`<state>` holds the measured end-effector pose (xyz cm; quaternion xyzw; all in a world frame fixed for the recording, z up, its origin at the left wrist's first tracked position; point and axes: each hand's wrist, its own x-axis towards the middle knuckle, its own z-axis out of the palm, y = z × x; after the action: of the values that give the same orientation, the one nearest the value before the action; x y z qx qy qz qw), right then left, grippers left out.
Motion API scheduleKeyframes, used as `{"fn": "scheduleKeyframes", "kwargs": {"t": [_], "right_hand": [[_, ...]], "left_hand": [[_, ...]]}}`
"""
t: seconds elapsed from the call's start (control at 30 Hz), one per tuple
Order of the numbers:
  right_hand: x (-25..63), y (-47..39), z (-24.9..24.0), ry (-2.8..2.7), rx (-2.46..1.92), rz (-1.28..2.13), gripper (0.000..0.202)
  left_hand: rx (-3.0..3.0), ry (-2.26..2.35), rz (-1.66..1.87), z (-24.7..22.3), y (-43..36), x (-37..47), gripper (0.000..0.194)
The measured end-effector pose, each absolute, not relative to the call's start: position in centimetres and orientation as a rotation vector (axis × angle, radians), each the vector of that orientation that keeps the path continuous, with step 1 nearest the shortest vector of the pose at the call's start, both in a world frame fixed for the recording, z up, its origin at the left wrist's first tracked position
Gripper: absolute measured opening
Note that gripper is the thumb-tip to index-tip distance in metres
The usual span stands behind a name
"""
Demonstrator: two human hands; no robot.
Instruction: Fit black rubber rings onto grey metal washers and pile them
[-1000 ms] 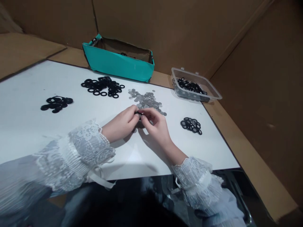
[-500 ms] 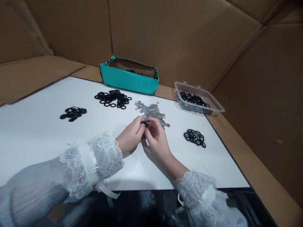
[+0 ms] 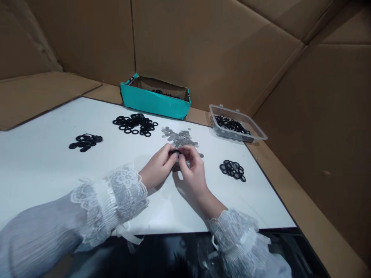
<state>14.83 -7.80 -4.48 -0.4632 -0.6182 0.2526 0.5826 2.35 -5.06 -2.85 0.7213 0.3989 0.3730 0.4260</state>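
Obs.: small black ring (image 3: pixel 174 152), dark and matte, mostly hidden by fingertips; only a sliver of its rim shows. Held just above the white board (image 3: pixel 43 166), near the board's middle, at the near edge of the grey disc pile (image 3: pixel 180 138).

Left hand (image 3: pixel 158 168): thumb and forefinger pinched together on the ring from the left. Right hand (image 3: pixel 193 170): fingertips curled in and closed on the same ring from the right. The two hands touch at the fingertips. Both wrists wear white lace cuffs.

Surroundings: a large heap of black rings (image 3: pixel 135 123) behind and left of the hands; a smaller heap (image 3: pixel 85 141) far left; a third heap (image 3: pixel 232 170) to the right, well apart from the hands. Teal box (image 3: pixel 155 102) at the back edge, a few black rings inside. Clear plastic tub (image 3: pixel 235 125) at back right, holding more black rings. Cardboard walls all round.

Obstruction: the fingers themselves cover the ring; the disc pile lies directly behind.

Orientation: cannot tell which way the ring faces or how it tilts; being round, it shows no long axis.
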Motion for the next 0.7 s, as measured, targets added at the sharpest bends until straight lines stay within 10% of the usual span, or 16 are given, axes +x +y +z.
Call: {"fn": "scheduleKeyframes", "kwargs": {"t": [0.7], "right_hand": [[15.41, -7.82, -4.26, -1.538, -1.069, 0.596, 0.019]], "left_hand": [[1.709, 0.928, 0.816, -2.33, -4.94, 1.99, 0.012]]}}
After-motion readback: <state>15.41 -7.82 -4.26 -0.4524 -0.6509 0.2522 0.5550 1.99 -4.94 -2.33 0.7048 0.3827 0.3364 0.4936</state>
